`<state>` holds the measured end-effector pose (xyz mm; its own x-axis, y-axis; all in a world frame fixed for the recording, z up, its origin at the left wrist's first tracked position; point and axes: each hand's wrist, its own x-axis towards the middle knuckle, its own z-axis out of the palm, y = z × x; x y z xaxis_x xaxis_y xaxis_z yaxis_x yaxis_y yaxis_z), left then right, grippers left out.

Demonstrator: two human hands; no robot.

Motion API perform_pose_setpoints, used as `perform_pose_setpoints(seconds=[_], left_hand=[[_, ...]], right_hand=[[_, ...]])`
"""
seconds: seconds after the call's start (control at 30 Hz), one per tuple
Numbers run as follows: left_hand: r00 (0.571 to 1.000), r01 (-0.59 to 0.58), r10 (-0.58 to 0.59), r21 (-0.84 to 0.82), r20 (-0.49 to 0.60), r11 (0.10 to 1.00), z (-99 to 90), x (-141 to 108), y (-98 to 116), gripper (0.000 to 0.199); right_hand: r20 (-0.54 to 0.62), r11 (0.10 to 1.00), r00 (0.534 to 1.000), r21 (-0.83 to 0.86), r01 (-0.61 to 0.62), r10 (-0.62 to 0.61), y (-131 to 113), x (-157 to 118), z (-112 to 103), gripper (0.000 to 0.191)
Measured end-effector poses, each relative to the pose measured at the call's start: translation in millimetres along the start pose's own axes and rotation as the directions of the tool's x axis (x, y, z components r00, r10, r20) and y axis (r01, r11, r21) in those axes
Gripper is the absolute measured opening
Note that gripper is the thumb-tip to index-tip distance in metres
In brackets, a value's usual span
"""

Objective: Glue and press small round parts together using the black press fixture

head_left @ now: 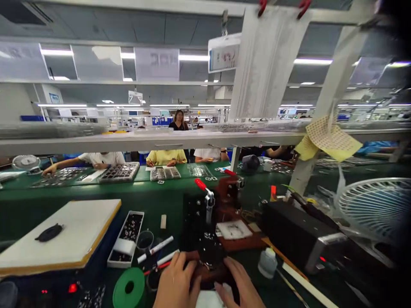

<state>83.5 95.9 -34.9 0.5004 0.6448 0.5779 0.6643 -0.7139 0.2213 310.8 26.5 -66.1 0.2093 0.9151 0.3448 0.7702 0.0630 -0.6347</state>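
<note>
A black fixture (pixel 201 231) with an upright metal toggle clamp (pixel 209 201) and red handle stands in front of me. My left hand (pixel 176 280) is at its front left, fingers bent inward and closed. On the other side my right hand (pixel 240 282) curves around the front right, thumb apart from the forefinger. Both hands touch the reddish-brown front part (pixel 208 273) of the fixture; what their fingertips hold is hidden. A white block (pixel 210 298) shows between my palms. Beside the fixture, a brown plate (pixel 237 244) carries a pale square piece (pixel 233 229).
Left lie markers (pixel 156 249), a small-parts tray (pixel 128 235), a green roll (pixel 129 288) and a white-topped box (pixel 64 231). Right are a bottle (pixel 267 263), a black box (pixel 302 233) and a fan (pixel 379 209). A shelf beam (pixel 160 143) crosses overhead; co-workers sit opposite.
</note>
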Motion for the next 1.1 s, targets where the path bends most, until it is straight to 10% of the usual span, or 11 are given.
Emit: perform_pose_setpoints(seconds=[0.4, 1.1], left_hand=[[0.993, 0.043, -0.029, -0.132, 0.112, 0.990, -31.1, 3, 18, 0.041], [0.998, 0.016, -0.005, -0.175, 0.060, 0.984, -32.7, 4, 20, 0.027]], right_hand=[[0.118, 0.995, 0.988, -0.004, -0.102, 0.102, -14, -14, -13, 0.060], [0.075, 0.978, 0.989, -0.156, 0.139, -0.128, -20, -20, -19, 0.043]])
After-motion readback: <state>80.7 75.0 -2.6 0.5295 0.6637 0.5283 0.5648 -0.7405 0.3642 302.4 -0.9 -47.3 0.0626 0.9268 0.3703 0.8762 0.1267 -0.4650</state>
